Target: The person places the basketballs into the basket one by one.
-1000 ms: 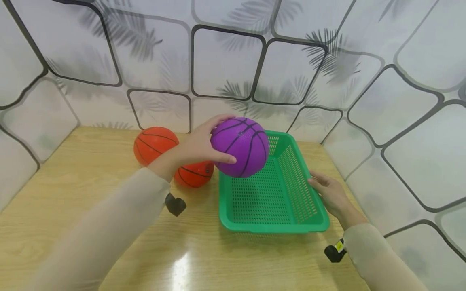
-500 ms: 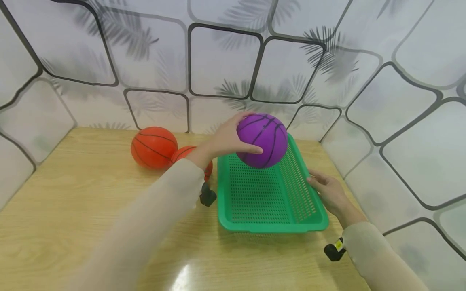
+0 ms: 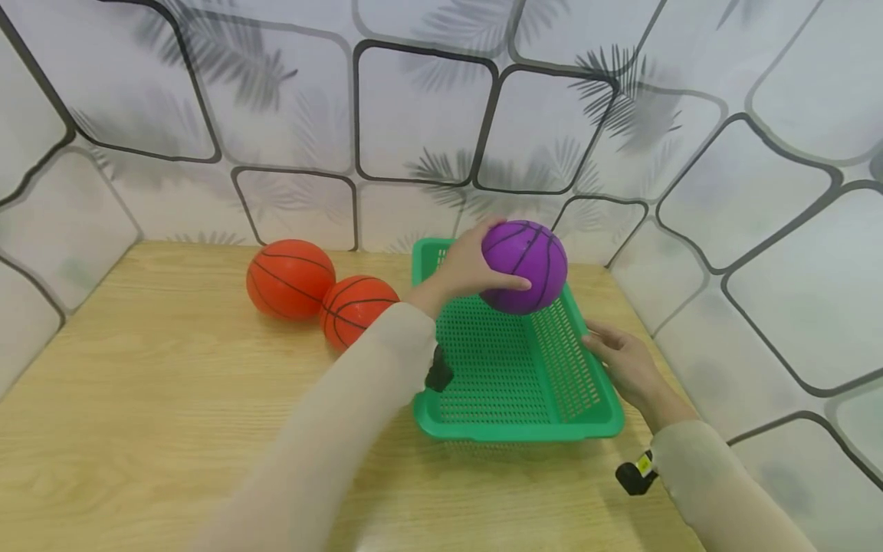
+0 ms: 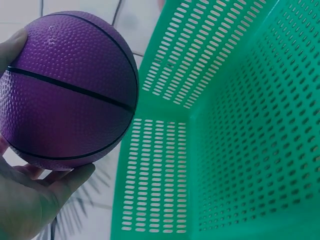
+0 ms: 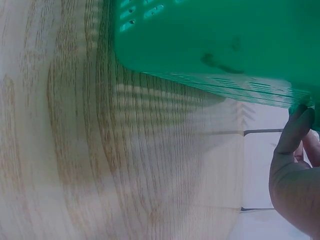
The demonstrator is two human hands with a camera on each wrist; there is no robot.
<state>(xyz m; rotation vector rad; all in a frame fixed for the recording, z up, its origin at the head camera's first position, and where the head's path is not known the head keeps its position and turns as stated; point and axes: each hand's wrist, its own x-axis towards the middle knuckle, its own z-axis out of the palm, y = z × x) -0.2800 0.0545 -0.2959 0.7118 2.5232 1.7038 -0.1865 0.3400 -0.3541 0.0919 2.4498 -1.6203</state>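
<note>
A purple ball with black basketball lines [image 3: 526, 267] is gripped by my left hand [image 3: 476, 264], thumb on the near side and fingers behind it. In the head view the ball overlaps the far right part of a green perforated plastic basket [image 3: 517, 432]. The left wrist view has the ball [image 4: 70, 90] beside the basket's inner wall [image 4: 155, 175]. My right hand [image 3: 624, 364] holds the basket's right rim, with thumb and fingers at the edge. In the right wrist view that hand [image 5: 300, 165] meets the basket's rim from outside.
Two red balls with black lines, one farther left [image 3: 291, 279] and one nearer the basket [image 3: 355, 310], sit on the wooden table [image 3: 172, 399]. My left forearm partly covers the nearer one. A patterned wall [image 3: 424, 115] rises behind the table and along its right side.
My left hand has carried the purple ball to the right, from the basket's left side to over its far right part. The right hand stays at the rim.
</note>
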